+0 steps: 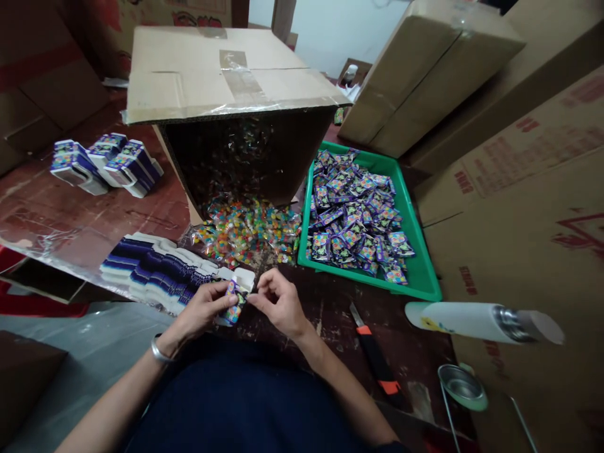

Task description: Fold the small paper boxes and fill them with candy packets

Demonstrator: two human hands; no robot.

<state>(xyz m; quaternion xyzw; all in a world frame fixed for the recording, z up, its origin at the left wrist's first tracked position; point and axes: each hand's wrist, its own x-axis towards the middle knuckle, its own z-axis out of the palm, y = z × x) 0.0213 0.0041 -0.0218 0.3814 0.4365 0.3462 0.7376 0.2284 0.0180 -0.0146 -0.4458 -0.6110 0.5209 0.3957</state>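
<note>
My left hand (pixel 206 308) is closed around a small printed carton (pixel 233 309) in purple and bright colours, its white end flap standing up. Close against the carton's right side is my right hand (pixel 282 305), fingers curled and thumb tip at the edge; whatever it pinches is too small to make out. A row of flattened purple-and-white cartons (pixel 155 272) lies left of my hands. Just beyond them, clear bags of colourful candies (pixel 250 229) spill from a large cardboard box (pixel 189 82) lying on its side.
A green tray (pixel 425 277) full of filled small cartons (pixel 353 220) stands at right. A utility knife (pixel 375 355) with its blade out lies near a white bottle (pixel 453 319) and a metal-rimmed cup (pixel 462 385). Bundled cartons (pixel 106 160) sit at left; tall cardboard boxes (pixel 519 207) wall the right side.
</note>
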